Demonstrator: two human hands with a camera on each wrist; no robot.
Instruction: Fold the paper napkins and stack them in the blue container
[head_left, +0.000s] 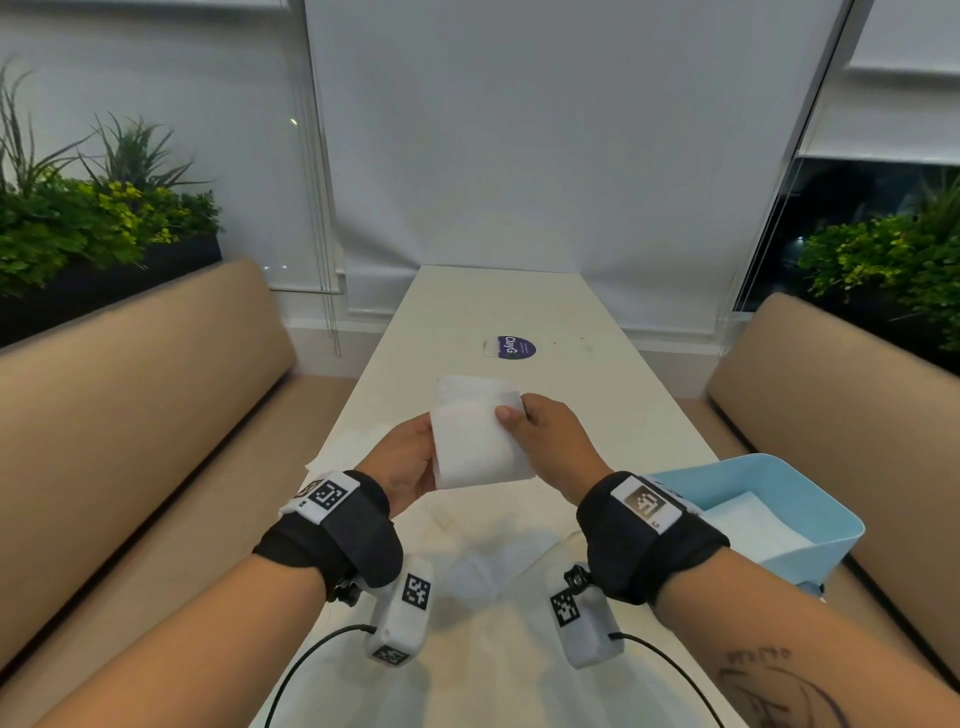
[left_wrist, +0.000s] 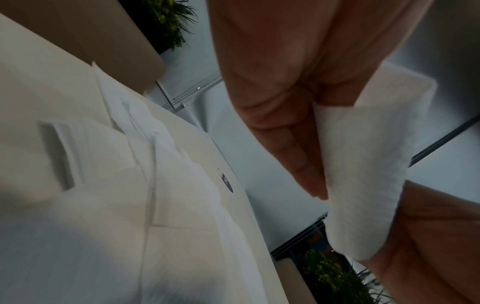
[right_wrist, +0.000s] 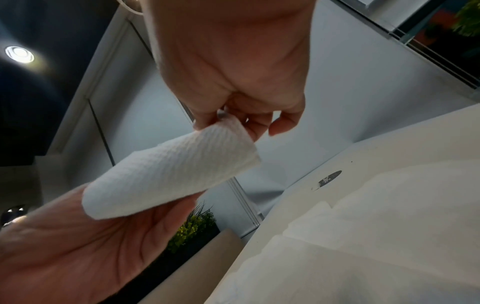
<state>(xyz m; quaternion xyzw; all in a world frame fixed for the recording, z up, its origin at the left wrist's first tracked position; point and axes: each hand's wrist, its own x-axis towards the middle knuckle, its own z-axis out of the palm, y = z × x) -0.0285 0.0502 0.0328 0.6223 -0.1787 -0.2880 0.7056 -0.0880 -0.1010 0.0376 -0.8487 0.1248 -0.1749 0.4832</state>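
The napkin (head_left: 472, 436), white and doubled over into a loose curl, hung in the air above the table (head_left: 519, 306), held between both hands. The left hand (head_left: 410, 462) gripped its left edge, thumb on one side and fingers on the other. The right hand (head_left: 550, 441) pinched its upper right corner, thumb on top. Just right of the right wrist, at the table's edge, stood the blue container (head_left: 823, 545), with folded napkins (head_left: 748, 519) lying flat inside. Several loose napkins (head_left: 353, 447) lay spread on the table beneath and left of the hands. Farther along the tabletop sat a round purple sticker (head_left: 514, 347).
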